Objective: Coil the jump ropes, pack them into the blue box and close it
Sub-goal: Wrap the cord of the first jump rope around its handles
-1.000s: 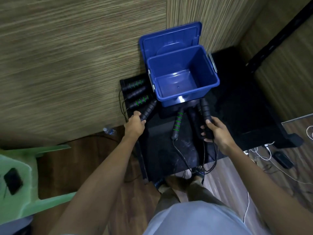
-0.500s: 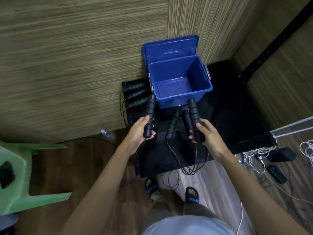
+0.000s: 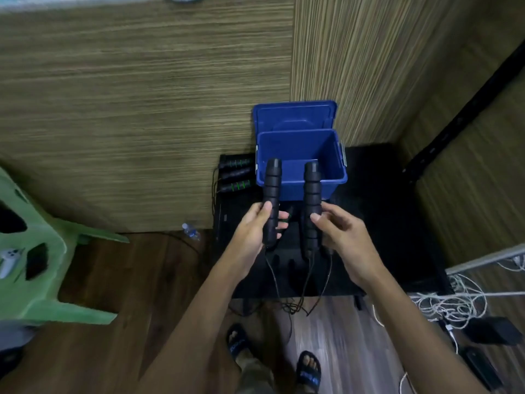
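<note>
Feet: I saw two sandalled feet [image 3: 295,362] on the wooden floor [image 3: 119,322], at the near edge of the view.
Cords: thin black cords [image 3: 289,294] hung from the raised handles down to a tangle on the floor.
Left hand: my left hand [image 3: 250,231] held one black handle [image 3: 272,194] upright, fingers [image 3: 267,207] pinching its lower half.
Right hand: my right hand [image 3: 343,237] held a second black handle [image 3: 312,200] upright, fingers [image 3: 316,217] closed around its lower part, just beside the first.
Tabletop: a low black tabletop [image 3: 377,223] lay under both hands.
Blue box: the blue box [image 3: 338,177] stood open on the tabletop beyond the handles, its lid [image 3: 295,115] leaning back against the wall.
Spare handles: three green-banded handles [image 3: 235,174] lay side by side just left of the box.
Surroundings: a green plastic chair [image 3: 42,251] stood far left; white cables [image 3: 451,302] lay on the floor at right.
</note>
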